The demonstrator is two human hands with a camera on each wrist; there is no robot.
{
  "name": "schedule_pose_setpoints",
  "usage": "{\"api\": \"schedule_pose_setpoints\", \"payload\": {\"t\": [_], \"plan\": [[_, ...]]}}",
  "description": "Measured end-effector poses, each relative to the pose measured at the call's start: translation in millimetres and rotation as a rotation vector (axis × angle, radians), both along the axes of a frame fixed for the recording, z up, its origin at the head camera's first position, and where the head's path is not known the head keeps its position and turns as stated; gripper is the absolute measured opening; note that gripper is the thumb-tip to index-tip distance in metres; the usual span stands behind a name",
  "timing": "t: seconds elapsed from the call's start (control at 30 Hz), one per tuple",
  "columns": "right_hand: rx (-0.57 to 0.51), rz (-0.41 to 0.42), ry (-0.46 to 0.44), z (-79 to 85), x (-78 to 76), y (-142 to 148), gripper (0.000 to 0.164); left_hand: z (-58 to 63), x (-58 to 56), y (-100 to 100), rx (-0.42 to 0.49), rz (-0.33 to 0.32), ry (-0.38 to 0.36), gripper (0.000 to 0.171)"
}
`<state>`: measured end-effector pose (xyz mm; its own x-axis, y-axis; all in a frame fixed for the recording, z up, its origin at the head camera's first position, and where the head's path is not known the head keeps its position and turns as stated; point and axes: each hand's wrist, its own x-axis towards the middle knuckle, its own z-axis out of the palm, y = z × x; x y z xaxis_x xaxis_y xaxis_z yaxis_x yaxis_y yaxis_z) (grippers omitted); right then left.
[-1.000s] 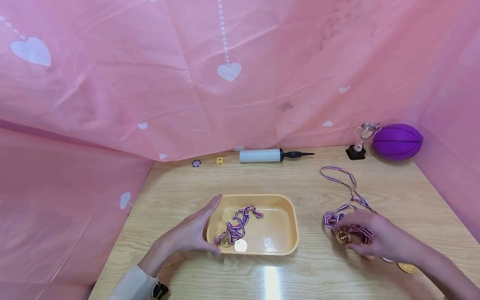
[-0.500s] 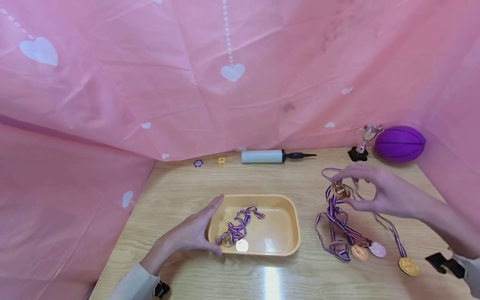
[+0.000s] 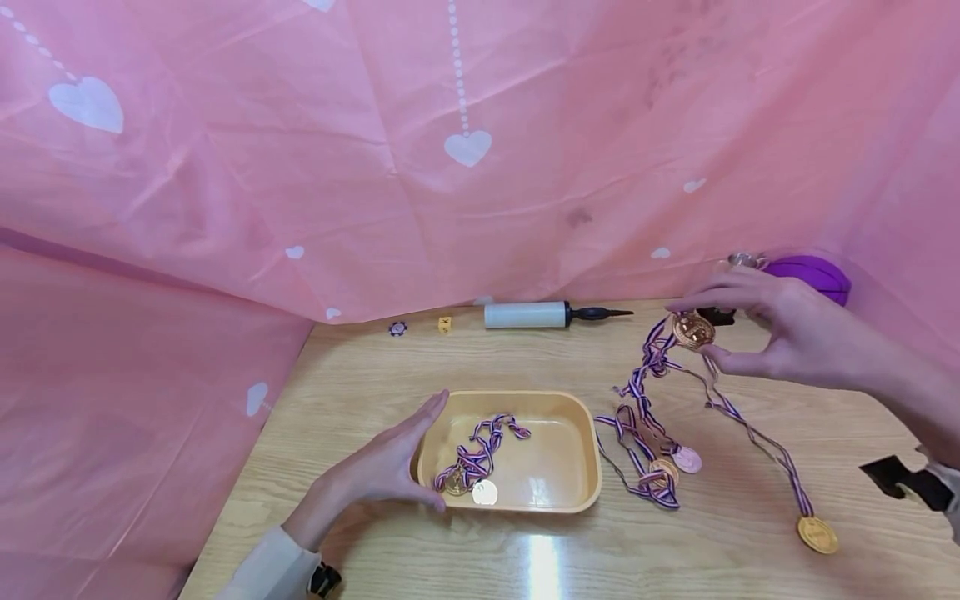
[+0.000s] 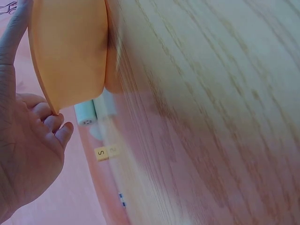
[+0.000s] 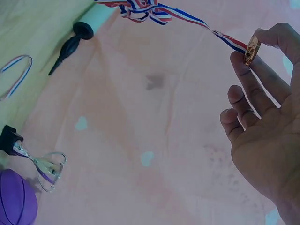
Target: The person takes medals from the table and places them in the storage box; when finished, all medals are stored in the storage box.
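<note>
My left hand (image 3: 375, 467) holds the left end of a pale-yellow plastic tray (image 3: 551, 462), thumb at the near side and fingers at the far side. Inside lie a gold medal (image 3: 455, 481) and a shiny, light one (image 3: 484, 492) with tangled striped ribbons. To the right, my right hand (image 3: 810, 333) pinches a bronze-coloured medal (image 3: 692, 331) between thumb and fingers, above the table. Its ribbon (image 5: 197, 18) trails down into a knotted bunch. Below are an orange-gold medal (image 3: 663, 473) and a silvery medal (image 3: 686, 458). A gold medal (image 3: 817, 535) lies farther right.
Along the back are a poker chip (image 3: 397, 328), a yellow letter cube (image 3: 445, 324) and a white hand pump (image 3: 527, 314). A silver trophy (image 5: 47, 166) and a purple ball (image 3: 813, 277) stand back right, partly behind my right hand in the head view. Pink heart-patterned sheets wall the table.
My right hand has lifted the bronze-coloured medal up and toward the back. The tangled ribbons and two medals have shifted left, toward the tray. My left hand has stayed on the tray.
</note>
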<state>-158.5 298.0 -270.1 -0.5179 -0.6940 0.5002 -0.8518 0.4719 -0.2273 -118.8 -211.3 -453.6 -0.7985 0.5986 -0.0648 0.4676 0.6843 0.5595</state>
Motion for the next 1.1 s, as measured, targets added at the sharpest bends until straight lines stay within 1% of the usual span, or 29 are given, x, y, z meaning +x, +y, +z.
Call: {"api": "schedule_pose_setpoints", "payload": {"t": [0.07,0.2,0.3,0.43,0.6,0.63,0.73,0.83,0.87,1.03,1.1], "plan": [[0.002,0.003,0.009,3.1,-1.1,2,0.074,0.1,-0.2,0,-0.001,0.001,-0.003,0.15],[-0.001,-0.057,0.006,8.1,0.0,6,0.073,0.5,-0.2,1,-0.002,0.004,-0.009,0.15],[-0.005,-0.083,-0.011,13.7,0.6,9,0.077,0.7,-0.3,1,-0.002,0.005,-0.009,0.15],[-0.019,-0.051,-0.059,23.8,-0.4,10,0.081,0.9,-0.8,1,-0.002,0.005,-0.005,0.149],[-0.028,-0.045,-0.093,40.1,-2.1,10,0.085,1.1,-1.6,2,-0.001,0.0,-0.003,0.149],[-0.027,-0.056,-0.087,44.0,-2.7,9,0.085,1.1,-1.8,2,0.0,-0.001,-0.002,0.149],[-0.026,-0.054,-0.064,56.7,-6.3,9,0.081,1.2,-1.9,3,0.003,-0.004,-0.002,0.149],[-0.013,-0.073,0.015,70.5,-11.2,9,0.079,1.1,-2.0,3,0.008,-0.003,-0.008,0.149],[-0.012,-0.079,0.026,75.0,-12.1,10,0.08,0.9,-2.2,4,0.008,-0.003,-0.009,0.149],[-0.035,-0.092,0.103,97.3,-16.4,5,0.071,0.8,-3.4,4,0.007,-0.002,-0.008,0.149],[-0.051,-0.079,0.13,105.3,-20.3,1,0.066,0.9,-3.5,4,0.005,0.0,-0.008,0.149]]}}
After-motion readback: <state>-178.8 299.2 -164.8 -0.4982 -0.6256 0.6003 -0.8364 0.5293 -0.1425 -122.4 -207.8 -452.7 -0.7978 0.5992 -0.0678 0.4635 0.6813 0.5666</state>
